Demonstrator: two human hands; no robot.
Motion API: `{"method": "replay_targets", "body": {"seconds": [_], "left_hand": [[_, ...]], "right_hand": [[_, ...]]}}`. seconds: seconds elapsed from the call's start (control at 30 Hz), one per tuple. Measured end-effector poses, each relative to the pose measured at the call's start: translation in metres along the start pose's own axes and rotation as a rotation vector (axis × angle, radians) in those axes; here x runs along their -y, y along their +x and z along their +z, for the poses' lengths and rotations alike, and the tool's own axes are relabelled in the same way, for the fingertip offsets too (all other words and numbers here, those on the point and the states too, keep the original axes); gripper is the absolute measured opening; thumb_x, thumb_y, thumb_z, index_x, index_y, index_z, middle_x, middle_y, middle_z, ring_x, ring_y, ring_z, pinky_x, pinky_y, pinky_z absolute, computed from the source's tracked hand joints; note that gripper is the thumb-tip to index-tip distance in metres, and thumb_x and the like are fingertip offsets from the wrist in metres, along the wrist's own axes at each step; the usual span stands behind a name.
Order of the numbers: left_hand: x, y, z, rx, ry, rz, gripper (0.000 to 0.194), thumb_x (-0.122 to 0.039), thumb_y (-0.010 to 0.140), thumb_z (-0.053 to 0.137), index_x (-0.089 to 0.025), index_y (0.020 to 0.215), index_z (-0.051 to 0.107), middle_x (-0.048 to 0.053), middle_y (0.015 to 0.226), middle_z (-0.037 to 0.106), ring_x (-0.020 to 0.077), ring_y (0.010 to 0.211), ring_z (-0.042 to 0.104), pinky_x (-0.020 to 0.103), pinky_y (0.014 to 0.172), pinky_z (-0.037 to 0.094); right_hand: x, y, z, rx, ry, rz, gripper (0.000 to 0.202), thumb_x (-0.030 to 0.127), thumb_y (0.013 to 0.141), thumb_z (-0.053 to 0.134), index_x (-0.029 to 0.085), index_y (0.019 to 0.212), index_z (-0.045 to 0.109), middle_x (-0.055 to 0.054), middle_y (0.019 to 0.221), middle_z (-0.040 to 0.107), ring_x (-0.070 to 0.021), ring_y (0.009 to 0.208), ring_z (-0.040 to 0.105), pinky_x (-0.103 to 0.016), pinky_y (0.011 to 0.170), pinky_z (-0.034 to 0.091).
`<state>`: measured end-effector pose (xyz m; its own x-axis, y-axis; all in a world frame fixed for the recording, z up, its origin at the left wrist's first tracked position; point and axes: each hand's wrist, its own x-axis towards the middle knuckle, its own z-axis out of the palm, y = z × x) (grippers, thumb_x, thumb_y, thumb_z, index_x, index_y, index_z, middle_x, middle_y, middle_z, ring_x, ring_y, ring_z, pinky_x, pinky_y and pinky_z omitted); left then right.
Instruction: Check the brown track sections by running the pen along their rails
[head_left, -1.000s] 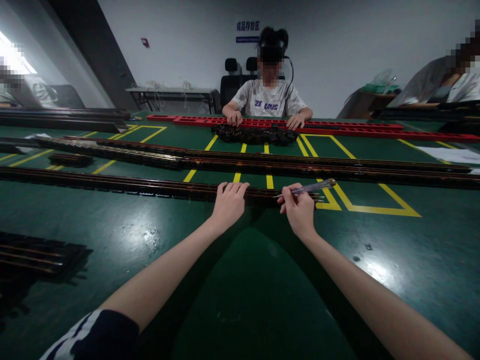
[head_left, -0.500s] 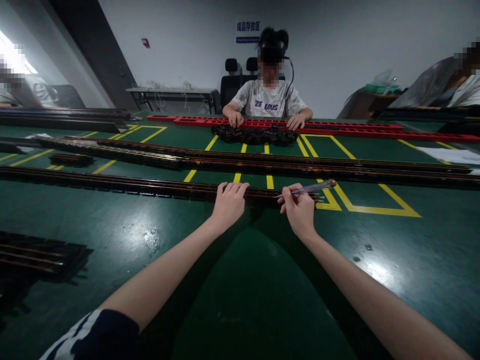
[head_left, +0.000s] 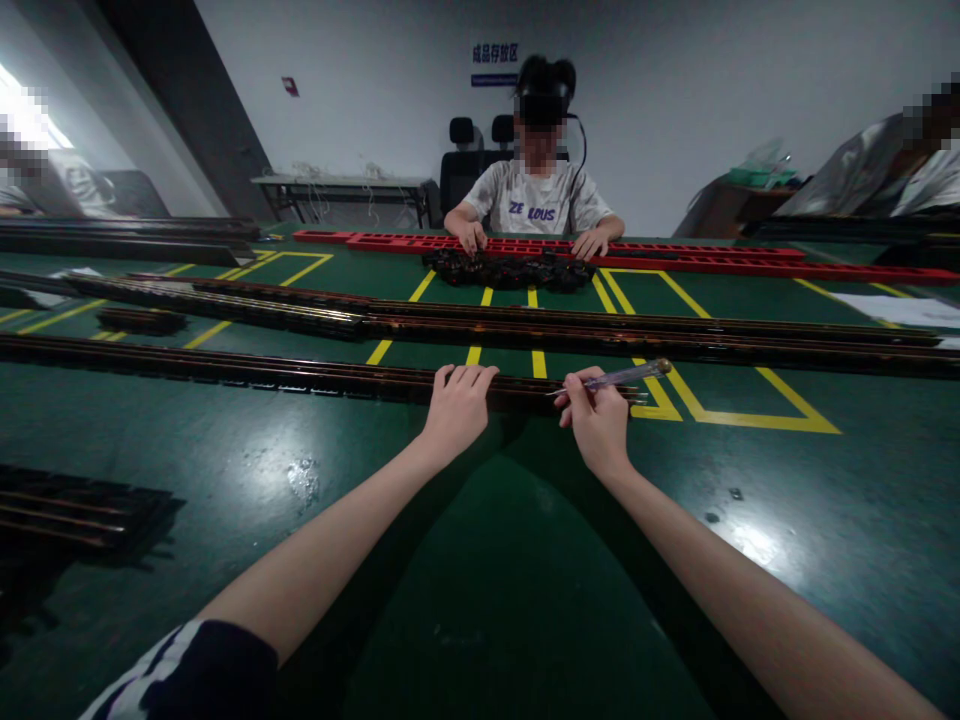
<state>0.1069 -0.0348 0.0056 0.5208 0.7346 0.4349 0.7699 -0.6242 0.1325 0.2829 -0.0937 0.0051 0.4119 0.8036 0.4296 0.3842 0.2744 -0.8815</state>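
Note:
A long dark rail (head_left: pixel 337 379) with thin coppery lines runs across the green table in front of me. My left hand (head_left: pixel 457 405) lies palm down on it, fingers spread over its top. To the right, my right hand (head_left: pixel 596 415) pinches a slim screwdriver (head_left: pixel 630 374) with a clear handle, held slantwise like a pen. Its thin metal tip points left, close over the rail; whether it touches is too small to tell. Just right of that hand, thin prongs show at the rail's end.
More dark rails (head_left: pixel 525 325) lie across the table beyond. Opposite, a person (head_left: pixel 540 195) has both hands at red slotted frames (head_left: pixel 675 258) and a dark heap of parts (head_left: pixel 510 270). Another dark bundle (head_left: pixel 75 510) lies at near left. Yellow tape (head_left: pixel 765 420) marks the table.

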Motion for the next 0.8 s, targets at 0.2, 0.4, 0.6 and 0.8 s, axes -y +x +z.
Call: {"method": "replay_targets", "body": {"seconds": [0.2,0.4,0.6,0.8], "left_hand": [[0.0,-0.0003,-0.0007,-0.004,-0.008,0.002,0.043,-0.006,0.087,0.035,-0.017,0.123,0.057,0.01,0.122,0.065,0.0237,0.117,0.057,0.048,0.105,0.035],[-0.0009,0.0003,-0.0023,0.013,-0.009,-0.001,0.043,-0.006,0.087,0.035,-0.015,0.124,0.057,0.01,0.122,0.065,0.0236,0.117,0.056,0.047,0.106,0.035],[-0.0009,0.0,-0.0014,-0.005,-0.002,0.007,0.044,-0.005,0.087,0.035,-0.016,0.123,0.057,0.01,0.122,0.065,0.024,0.116,0.057,0.048,0.105,0.035],[-0.0004,-0.0003,-0.0002,-0.011,0.002,0.013,0.045,-0.005,0.086,0.035,-0.017,0.122,0.057,0.01,0.12,0.066,0.0241,0.116,0.057,0.047,0.104,0.036]], "right_hand": [[0.002,-0.0003,0.0006,-0.025,0.018,0.018,0.033,0.05,0.087,0.053,0.019,0.074,0.051,0.001,0.057,0.059,-0.0093,0.039,0.051,-0.021,0.038,0.04],[0.003,-0.0009,-0.0001,-0.075,0.043,0.024,0.033,0.049,0.087,0.053,0.019,0.074,0.051,0.002,0.057,0.058,-0.0097,0.039,0.051,-0.021,0.037,0.04],[0.0019,-0.0013,-0.0001,-0.139,0.04,0.018,0.032,0.049,0.087,0.052,0.02,0.075,0.049,0.003,0.056,0.057,-0.0095,0.039,0.051,-0.021,0.037,0.039],[0.0011,-0.0003,0.0001,-0.106,0.037,0.032,0.031,0.048,0.087,0.053,0.02,0.073,0.049,0.003,0.056,0.057,-0.0092,0.038,0.05,-0.021,0.037,0.039]]}}
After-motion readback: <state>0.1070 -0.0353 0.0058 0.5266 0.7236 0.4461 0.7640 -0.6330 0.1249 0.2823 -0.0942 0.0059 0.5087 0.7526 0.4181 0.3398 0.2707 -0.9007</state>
